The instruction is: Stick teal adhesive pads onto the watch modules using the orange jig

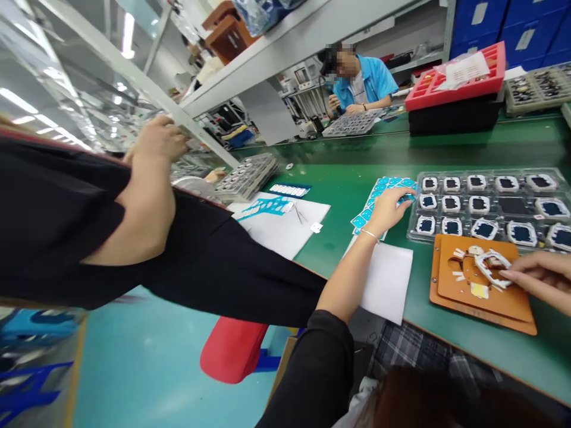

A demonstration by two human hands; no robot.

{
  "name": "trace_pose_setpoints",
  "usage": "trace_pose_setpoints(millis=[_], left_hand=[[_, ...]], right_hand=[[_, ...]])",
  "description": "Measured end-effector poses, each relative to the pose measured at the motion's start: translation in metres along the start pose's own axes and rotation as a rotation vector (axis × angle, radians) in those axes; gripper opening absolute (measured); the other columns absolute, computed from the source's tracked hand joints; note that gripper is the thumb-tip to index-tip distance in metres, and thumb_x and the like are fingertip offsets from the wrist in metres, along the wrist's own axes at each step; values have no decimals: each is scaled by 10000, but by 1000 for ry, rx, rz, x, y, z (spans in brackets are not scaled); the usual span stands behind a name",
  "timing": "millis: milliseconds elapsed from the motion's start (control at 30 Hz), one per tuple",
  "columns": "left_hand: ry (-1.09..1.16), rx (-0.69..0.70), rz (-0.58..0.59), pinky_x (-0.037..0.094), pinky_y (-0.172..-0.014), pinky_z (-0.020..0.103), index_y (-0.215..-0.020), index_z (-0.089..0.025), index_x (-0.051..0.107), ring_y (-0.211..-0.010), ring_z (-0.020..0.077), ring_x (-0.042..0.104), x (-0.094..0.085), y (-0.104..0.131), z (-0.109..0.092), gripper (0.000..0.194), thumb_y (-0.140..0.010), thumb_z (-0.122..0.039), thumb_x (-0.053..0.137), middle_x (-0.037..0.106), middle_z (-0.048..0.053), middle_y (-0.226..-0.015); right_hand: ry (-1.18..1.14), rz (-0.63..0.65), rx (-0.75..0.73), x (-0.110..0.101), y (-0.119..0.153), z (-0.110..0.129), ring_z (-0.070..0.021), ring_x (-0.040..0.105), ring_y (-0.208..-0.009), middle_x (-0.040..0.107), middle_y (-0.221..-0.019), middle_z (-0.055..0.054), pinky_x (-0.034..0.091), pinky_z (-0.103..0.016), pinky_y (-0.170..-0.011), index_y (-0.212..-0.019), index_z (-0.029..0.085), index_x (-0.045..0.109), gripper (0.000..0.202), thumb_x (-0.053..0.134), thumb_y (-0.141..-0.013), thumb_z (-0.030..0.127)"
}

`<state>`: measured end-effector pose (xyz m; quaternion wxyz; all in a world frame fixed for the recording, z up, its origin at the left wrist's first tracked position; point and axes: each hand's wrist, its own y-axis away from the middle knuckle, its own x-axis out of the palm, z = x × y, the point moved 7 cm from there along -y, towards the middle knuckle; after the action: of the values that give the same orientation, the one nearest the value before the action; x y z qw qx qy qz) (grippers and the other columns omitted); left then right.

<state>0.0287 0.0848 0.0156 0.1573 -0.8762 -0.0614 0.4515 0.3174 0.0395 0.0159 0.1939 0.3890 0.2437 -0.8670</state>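
Note:
My left hand (390, 209) is over a sheet of blue stickers (368, 213), thumb and forefinger closed around its right edge, beside the clear tray. At the right edge of the view, my right hand (542, 276) pinches a white plastic frame (493, 267). That frame is tilted over an orange fixture plate (455, 282), which carries small white and yellow pieces. Behind the plate, a clear compartment tray (413, 229) holds rows of white frames with dark centres. A white foam sheet (390, 279) lies below my left wrist.
Close on the left stands a person in black (200, 255), one arm (149, 184) raised. Another white sheet (307, 229) bears blue sticker strips and tweezers (303, 213). A red bin (491, 62) sits across the green bench, near a seated person in blue (372, 77). A red stool (232, 351) is below.

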Motion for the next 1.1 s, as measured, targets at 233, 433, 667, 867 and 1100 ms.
trace_pose_setpoints(millis=[233,433,667,867,1100], left_hand=[[519,472,213,591,-851,315,-947,-222,677,-913,146,709,8,35,-73,92,-893,-294,658,752,29,-958],[515,627,268,543,-1062,406,-977,-240,671,-932,121,721,10,52,-100,92,-917,-194,618,764,4,-965],[485,677,273,521,-1084,432,-1022,-246,614,-925,102,718,8,59,-109,153,-930,-134,566,758,5,-986],[401,863,225,505,-1049,470,-924,-246,641,-1072,163,674,6,65,-118,123,-919,-132,594,764,-6,-961],[351,906,315,530,-1031,412,-935,-209,629,-921,124,708,14,70,-120,145,-940,-101,532,765,32,-980]], right_hand=[[-66,105,-163,-15,-7,33,-201,613,-690,672,-960,-68,486,-335,-566,-1000,296,738,323,618,-865,564],[-143,126,-243,-9,-12,31,-300,610,-1043,676,-1183,-47,495,-457,-878,-1013,301,745,267,680,-833,487],[-100,72,-253,-10,-10,35,-327,541,-1049,726,-1063,-44,465,-496,-868,-950,275,752,261,692,-827,497],[97,76,-305,-16,-5,40,-352,503,-1157,716,-1156,15,393,-557,-927,-991,310,752,230,618,-883,464],[187,77,-338,-21,-4,39,-318,562,-1057,735,-1093,-19,381,-478,-833,-952,267,752,275,600,-905,491]])
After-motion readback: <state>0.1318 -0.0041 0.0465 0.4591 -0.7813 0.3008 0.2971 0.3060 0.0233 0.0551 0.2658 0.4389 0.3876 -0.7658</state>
